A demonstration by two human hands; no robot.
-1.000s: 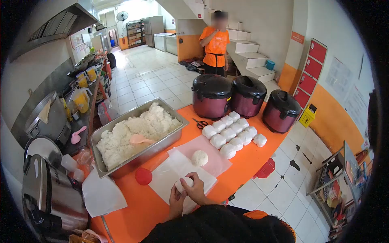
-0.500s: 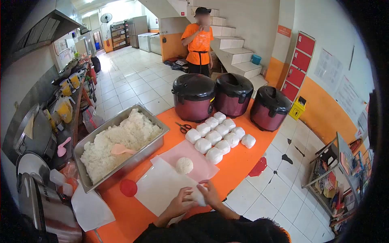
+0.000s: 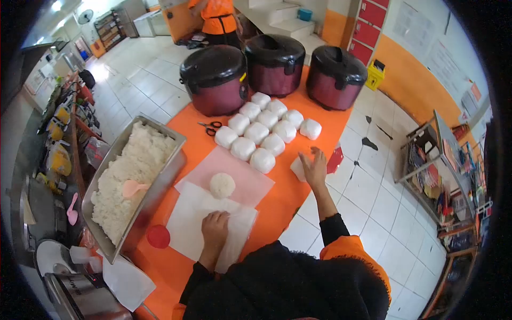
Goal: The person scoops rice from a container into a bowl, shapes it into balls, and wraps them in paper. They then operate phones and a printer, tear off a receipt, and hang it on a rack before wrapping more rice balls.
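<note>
My left hand (image 3: 215,229) rests low on the white paper sheets (image 3: 186,213), its fingers bent and closed together at the top sheet. Just beyond it, a bare round rice ball (image 3: 222,185) sits where the white paper meets a pink sheet (image 3: 250,178). Over at the table's right edge, my right hand (image 3: 316,166) curves around a white wrapped rice ball (image 3: 298,169), with thumb and fingers at its far side. Several wrapped rice balls (image 3: 257,133) stand in rows ahead of both hands.
A steel pan (image 3: 178,144) of cooked rice (image 3: 133,170) holds a pink paddle (image 3: 134,188). Scissors (image 3: 210,127) and a red round lid (image 3: 158,236) lie on the orange table. Three rice cookers (image 3: 214,80) line its far end. A person in orange (image 3: 217,18) stands beyond.
My hands have parted. The wrapped rice ball has gone right and forward with my right hand, while my left has moved onto the paper. The view has tilted down.
</note>
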